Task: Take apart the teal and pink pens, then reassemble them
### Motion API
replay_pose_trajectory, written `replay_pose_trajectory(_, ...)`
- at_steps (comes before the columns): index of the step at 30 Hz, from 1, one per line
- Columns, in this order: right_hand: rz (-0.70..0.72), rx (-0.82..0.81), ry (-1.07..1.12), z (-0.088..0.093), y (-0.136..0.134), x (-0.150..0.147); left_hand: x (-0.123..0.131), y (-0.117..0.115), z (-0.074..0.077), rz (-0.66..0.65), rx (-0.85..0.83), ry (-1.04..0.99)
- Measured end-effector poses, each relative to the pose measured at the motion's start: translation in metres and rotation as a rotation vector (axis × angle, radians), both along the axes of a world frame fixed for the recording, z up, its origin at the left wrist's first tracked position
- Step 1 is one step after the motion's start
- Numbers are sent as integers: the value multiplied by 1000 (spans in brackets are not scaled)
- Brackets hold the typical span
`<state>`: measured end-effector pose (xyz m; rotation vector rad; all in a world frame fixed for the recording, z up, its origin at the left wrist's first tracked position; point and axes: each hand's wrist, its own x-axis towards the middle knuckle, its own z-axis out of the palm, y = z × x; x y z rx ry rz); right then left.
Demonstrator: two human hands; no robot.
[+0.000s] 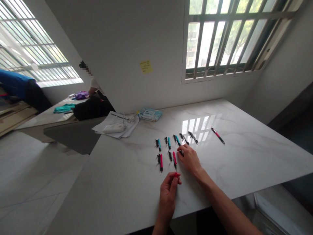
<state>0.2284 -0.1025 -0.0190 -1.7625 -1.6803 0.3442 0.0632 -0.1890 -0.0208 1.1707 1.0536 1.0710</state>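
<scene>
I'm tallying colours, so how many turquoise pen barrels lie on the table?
3: the left barrel, at the far row's left end; the middle barrel, just right of it; the right barrel, next along. Others could be hidden.

red part point(176, 175): partly hidden by left hand point(168, 191) | sticky note point(146, 66): writing too small

Red pen part point(176, 175), white tabletop point(122, 182) (marbled)

Wall point(166, 39): finished in plain, pale grey
Right window point(218, 44): crossed by metal bars
Left window point(40, 40): covered by a close grille
Floor point(36, 182): paved in pale tiles
Tabletop point(117, 182): veined like marble, glossed by reflected daylight
</scene>
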Motion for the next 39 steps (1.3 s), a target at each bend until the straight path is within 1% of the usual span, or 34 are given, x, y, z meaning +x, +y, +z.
replay_pose_trajectory(4, -46, -20, -28, -1, 2, 1, 0, 0, 0, -7, 4, 17)
replay_pose_trajectory(10, -65, -40, -43, 0, 3, 1, 0, 0, 2, -14, 14, 25)
replay_pose_trajectory(16, -75, 24, -45, 2, 1, 1, 0, -1, 4, -3, -4, 26)
replay_pose_trajectory(23, -64, -1, -50, 1, 0, 2, 0, -1, 7, -5, -1, 30)
replay_pose_trajectory(27, -63, 41, -10, 2, -1, 3, 0, 0, 5, 2, 6, 25)
replay_pose_trajectory(29, -59, 89, 66, 8, -6, 5, 0, 0, 3, 15, 8, 22)
replay_pose_trajectory(31, -30, 107, 202, 16, -17, 7, 1, 0, 1, 30, 6, 13)
replay_pose_trajectory(33, 47, 52, 395, 25, -32, 8, 1, 0, 1, 47, 8, 0)
replay_pose_trajectory(35, 166, -55, 590, 32, -49, 6, 2, 0, 2, 53, 19, -5)
replay_pose_trajectory(37, 255, -126, 710, 38, -64, 2, 4, 0, 7, 43, 37, 11)
replay_pose_trajectory(39, 286, -144, 779, 40, -75, -3, 8, 0, 12, 14, 57, 40)
